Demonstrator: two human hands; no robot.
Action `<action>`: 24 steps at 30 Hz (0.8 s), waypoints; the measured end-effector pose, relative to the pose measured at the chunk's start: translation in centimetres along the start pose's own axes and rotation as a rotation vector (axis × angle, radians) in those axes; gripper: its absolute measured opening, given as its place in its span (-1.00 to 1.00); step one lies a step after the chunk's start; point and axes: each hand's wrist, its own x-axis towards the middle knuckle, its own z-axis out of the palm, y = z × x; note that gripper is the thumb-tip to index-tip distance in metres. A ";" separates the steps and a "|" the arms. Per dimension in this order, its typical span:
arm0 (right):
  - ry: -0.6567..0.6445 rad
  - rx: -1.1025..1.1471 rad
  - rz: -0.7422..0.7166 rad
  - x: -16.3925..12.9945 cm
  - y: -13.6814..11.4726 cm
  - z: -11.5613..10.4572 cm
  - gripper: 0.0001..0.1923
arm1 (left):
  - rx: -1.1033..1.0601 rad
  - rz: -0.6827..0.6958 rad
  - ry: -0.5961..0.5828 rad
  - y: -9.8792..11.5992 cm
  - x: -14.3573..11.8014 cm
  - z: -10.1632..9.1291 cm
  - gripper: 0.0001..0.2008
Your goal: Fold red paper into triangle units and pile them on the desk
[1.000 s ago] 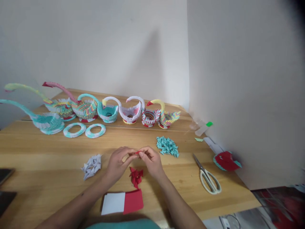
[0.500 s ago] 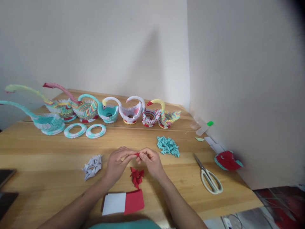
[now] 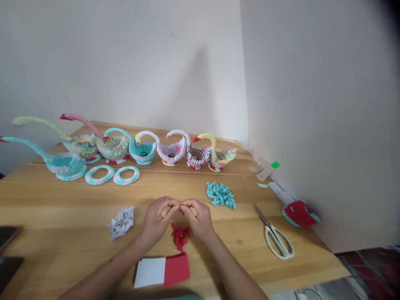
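My left hand and my right hand meet above the middle of the table, fingertips pinched together. Between them is a small red paper piece, mostly covered by the fingers. Just below the hands lies a small pile of folded red paper pieces. White paper sheets and red paper sheets lie side by side near the table's front edge. To the left of my left hand is a pile of folded white pieces.
Folded teal pieces are heaped beyond my right hand. Scissors lie at the right, near a red and teal paper piece. Several paper swans line the back, with two paper rings before them. Dark flat objects sit at the left edge.
The fingers have closed further over the red paper piece, so less of it shows. The view has tilted slightly, shifting the whole scene down a little.
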 end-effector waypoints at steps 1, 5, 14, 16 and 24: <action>0.011 -0.021 -0.017 0.0 0.0 0.1 -0.84 | -0.056 -0.042 -0.004 -0.2 0.0 0.1 -0.85; 0.063 -0.063 -0.037 -0.2 0.1 0.4 -0.85 | -0.433 -0.265 -0.045 -1.3 0.2 0.7 -0.74; 0.134 -0.367 -0.282 -0.4 0.8 0.5 -0.86 | -0.908 -0.547 -0.137 -2.5 -0.4 1.6 -0.71; 0.117 -0.446 -0.367 -0.3 1.0 0.5 -0.85 | -0.951 -0.577 -0.145 -2.8 -0.6 1.7 -0.74; -0.055 -0.684 -0.400 -0.1 0.3 0.5 -0.75 | -1.017 -0.665 -0.028 -3.5 0.0 1.1 -0.89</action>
